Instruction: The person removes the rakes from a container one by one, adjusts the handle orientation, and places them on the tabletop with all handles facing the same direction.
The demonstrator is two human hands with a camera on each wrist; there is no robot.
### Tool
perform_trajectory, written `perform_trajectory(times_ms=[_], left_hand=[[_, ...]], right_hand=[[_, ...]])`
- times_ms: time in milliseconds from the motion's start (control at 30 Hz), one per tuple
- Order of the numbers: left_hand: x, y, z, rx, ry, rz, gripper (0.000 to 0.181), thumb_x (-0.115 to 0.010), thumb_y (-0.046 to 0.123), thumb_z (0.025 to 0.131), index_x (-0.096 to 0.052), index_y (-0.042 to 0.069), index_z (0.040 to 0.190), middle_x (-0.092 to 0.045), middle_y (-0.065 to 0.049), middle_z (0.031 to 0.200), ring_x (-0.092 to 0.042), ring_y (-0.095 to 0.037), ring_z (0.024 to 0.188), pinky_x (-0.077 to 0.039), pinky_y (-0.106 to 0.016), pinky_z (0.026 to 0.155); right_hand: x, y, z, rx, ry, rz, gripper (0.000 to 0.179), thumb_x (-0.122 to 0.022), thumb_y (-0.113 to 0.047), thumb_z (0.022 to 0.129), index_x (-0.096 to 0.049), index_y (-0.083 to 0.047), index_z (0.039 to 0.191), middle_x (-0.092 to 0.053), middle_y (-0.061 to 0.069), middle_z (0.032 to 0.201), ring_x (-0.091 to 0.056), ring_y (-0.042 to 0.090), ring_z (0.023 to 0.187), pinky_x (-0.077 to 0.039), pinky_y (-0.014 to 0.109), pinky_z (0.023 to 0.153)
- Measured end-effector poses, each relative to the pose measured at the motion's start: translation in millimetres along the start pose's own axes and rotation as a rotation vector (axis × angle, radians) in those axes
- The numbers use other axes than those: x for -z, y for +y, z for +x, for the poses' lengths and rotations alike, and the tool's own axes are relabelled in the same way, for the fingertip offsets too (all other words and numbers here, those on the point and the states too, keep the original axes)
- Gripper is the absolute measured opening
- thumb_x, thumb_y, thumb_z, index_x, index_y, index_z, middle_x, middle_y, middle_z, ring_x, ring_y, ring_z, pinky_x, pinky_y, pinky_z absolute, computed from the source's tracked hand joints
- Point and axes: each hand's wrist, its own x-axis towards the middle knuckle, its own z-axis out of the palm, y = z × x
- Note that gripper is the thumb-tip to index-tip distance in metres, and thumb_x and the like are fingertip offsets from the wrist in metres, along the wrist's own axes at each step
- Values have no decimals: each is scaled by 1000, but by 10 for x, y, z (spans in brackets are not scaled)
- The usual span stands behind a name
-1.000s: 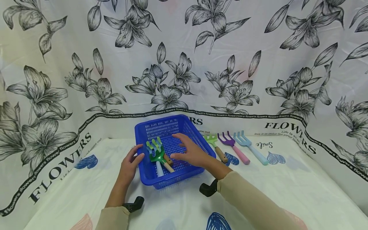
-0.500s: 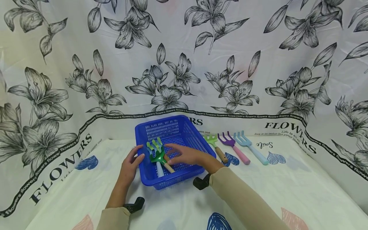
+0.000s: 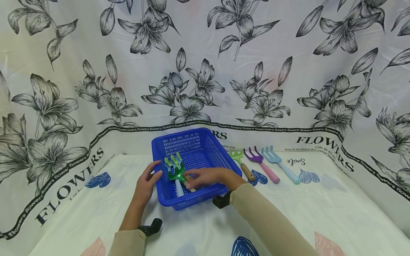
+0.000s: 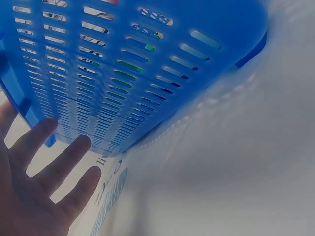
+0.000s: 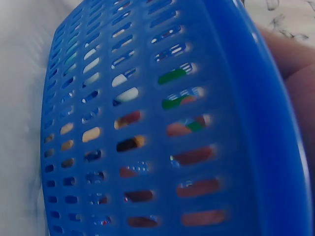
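Forks point(image 3: 175, 173) in basket point(image 3: 184, 142); three other forks point(image 3: 264, 166) on cloth point(image 3: 320, 202), right.

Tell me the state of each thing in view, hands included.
Blue basket: open-topped, holding several forks
Dark green fork: in basket, partly hidden
Pale-handled fork: in basket, partly covered
Right hand: inside basket at dark green fork's handle, grip unclear
Left hand: at basket's left rim, fingers spread
Light green fork: outside basket, untouched
Purple fork: outside basket, untouched
Light blue fork: outside basket, untouched

Both sleeves point(image 3: 269, 217) are plain beige, each ending beside a stubby, bent black camera point(image 3: 156, 226).
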Motion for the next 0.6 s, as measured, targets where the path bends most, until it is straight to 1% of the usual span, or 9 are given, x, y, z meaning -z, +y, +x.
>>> perform_trajectory(times_ms=[100,200,333,433,533,600], left_hand=[[6,-25,15,-15,6,-1,56,-52,48,97,-42,23,146,-32,-9,155,-42,-41,132,-38,-58,101],[9,-27,21,-28,7,-9,54,-53,46,98,-43,22,146,-34,-10,154,-44,-41,131,-38,-58,101],[12,-18,16,-31,6,-7,54,-53,46,98,-43,21,145,-34,-11,154,-44,-41,130,-38,-59,101],[13,-13,14,-27,6,-3,55,-53,46,98,-43,21,146,-33,-11,154,-43,-42,131,-38,-59,101],[14,-13,14,-25,5,0,55,-52,47,98,-43,21,146,-32,-11,154,-43,-42,131,-38,-59,101],[15,-14,14,-28,4,-2,55,-52,47,98,-43,20,146,-32,-11,155,-42,-42,131,-38,-59,100]], right_hand=[[-3,-9,1,-3,-8,-33,66,-59,-42,95,-34,-22,152,-52,7,139,-56,22,118,-40,51,103],[-8,-13,-8,2,1,-59,67,-61,-43,94,-35,-21,152,-55,8,136,-58,21,115,-39,52,103],[-12,-12,-16,-3,12,-106,69,-62,-47,92,-36,-24,151,-54,6,137,-51,23,125,-33,54,107],[-11,-15,-13,-11,2,-133,71,-61,-50,91,-34,-26,152,-53,6,140,-42,25,134,-27,55,110],[-10,-26,-8,-23,-7,-153,72,-60,-51,91,-34,-26,152,-55,4,138,-39,26,136,-24,56,111],[-10,-33,-2,-28,-11,-169,71,-60,-50,91,-34,-25,152,-56,3,136,-40,25,136,-23,55,111]])
